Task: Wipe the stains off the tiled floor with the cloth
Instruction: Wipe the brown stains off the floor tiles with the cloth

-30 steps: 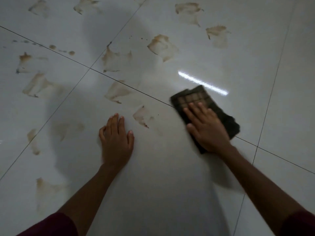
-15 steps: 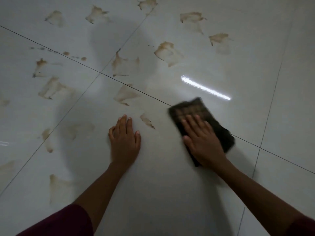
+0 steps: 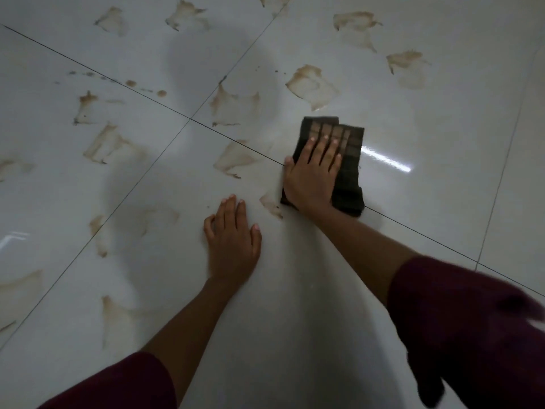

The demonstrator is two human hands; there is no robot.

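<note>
The tiled floor (image 3: 295,320) is glossy pale tile with dark grout lines, dimly lit and marked by many brown, ragged-edged dried stains (image 3: 312,87) across the far and left tiles. Wiping is in hand: the right hand (image 3: 312,175) presses flat, fingers straight, on the dark folded checked cloth (image 3: 348,184) lying over a grout line, while the left hand (image 3: 233,240) rests open on bare tile as a brace. The small remnant stain (image 3: 269,205) touching the cloth's left edge appears, in poor light, the likely next target, calling for a firm leftward stroke.

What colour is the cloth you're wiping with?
The cloth is dark, blackish-brown, with a lighter checked grid, seen best in the head view.
</note>
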